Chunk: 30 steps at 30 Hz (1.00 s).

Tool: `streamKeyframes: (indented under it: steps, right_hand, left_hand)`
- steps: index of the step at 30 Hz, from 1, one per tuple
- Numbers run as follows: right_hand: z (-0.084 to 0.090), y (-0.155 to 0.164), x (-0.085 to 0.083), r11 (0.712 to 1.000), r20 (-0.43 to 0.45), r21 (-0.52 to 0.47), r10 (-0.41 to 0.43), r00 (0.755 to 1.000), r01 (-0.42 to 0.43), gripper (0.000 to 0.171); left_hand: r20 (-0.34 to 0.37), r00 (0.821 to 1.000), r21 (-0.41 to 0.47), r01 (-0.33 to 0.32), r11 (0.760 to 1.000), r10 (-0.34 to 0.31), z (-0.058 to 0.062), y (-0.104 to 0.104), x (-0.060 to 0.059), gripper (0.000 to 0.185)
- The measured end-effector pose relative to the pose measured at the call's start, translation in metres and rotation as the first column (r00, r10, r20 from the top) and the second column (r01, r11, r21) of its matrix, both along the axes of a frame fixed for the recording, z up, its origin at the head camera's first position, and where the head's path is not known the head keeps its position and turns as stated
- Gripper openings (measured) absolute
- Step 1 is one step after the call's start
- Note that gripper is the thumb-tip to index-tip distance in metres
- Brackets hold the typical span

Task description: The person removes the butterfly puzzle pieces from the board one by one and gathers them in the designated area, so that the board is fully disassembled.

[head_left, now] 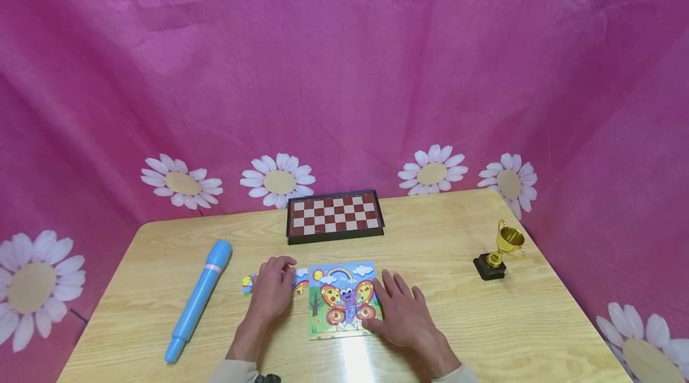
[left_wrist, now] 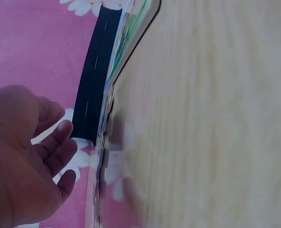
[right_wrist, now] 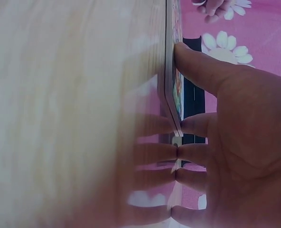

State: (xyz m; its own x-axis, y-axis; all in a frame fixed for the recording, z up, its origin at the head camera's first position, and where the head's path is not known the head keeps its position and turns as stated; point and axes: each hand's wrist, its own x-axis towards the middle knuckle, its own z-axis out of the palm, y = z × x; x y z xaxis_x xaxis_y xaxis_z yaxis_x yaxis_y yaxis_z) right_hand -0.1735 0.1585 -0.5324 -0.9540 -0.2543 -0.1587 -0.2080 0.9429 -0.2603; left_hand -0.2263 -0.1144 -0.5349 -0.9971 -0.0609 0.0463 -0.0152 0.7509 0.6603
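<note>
Pink fabric printed with white daisies [head_left: 277, 180] hangs behind and around a pale wooden table [head_left: 484, 323], which fills the lower half of the head view. At lower centre of that frame lies our butterfly puzzle board [head_left: 344, 299], flat on the wood. Our right hand [head_left: 404, 311] rests on its right edge with the fingers spread and nearly straight; the right wrist view shows the fingertips [right_wrist: 185, 126] pressing down at the board's edge and on the table beside it, gripping nothing. Just left of the board sit loose puzzle pieces [head_left: 299, 280], partly covered by our left hand [head_left: 271, 290], which lies over them palm down with the fingers loosely bent. In the left wrist view those fingers [left_wrist: 60, 142] hang relaxed above the table edge, and we cannot tell whether they pinch a piece. Further left, toward the lower left of the frame, a blue cylinder [head_left: 198, 300] lies slantwise. Above the board, at centre, a folded chessboard [head_left: 335, 215] rests near the back edge. At right a small gold trophy [head_left: 500, 251] stands upright on a black base, well apart from both hands
</note>
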Motion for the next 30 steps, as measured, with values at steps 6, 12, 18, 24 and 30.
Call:
streamKeyframes:
  steps: [6, 12, 18, 24, 30]
  right_hand:
    - [-0.001, 0.0, 0.003, 1.0, -0.023, -0.031, 0.003, 1.0, -0.004, 0.08]
    - [0.003, -0.001, 0.008, 0.997, -0.004, -0.073, 0.019, 1.0, -0.019, 0.077]
    - [0.005, -0.006, 0.014, 0.993, -0.017, -0.112, 0.038, 0.999, -0.04, 0.076]
    - [0.005, -0.016, 0.016, 0.98, -0.049, -0.169, 0.095, 0.994, -0.102, 0.074]
    - [0.004, -0.025, 0.016, 0.978, -0.057, -0.136, 0.154, 0.986, -0.16, 0.073]
  left_hand:
    - [0.023, 0.998, -0.039, 0.056, 0.998, -0.056, -0.002, 0.011, 0.011, 0.021]
    - [0.039, 0.988, -0.115, 0.152, 0.982, -0.149, -0.002, 0.021, 0.022, 0.028]
    - [0.015, 0.974, -0.187, 0.225, 0.956, -0.226, -0.003, 0.025, 0.032, 0.034]
    - [0.015, 0.969, -0.214, 0.242, 0.946, -0.245, -0.006, 0.026, 0.04, 0.043]
    - [-0.017, 0.961, -0.233, 0.264, 0.936, -0.275, -0.007, 0.027, 0.041, 0.052]
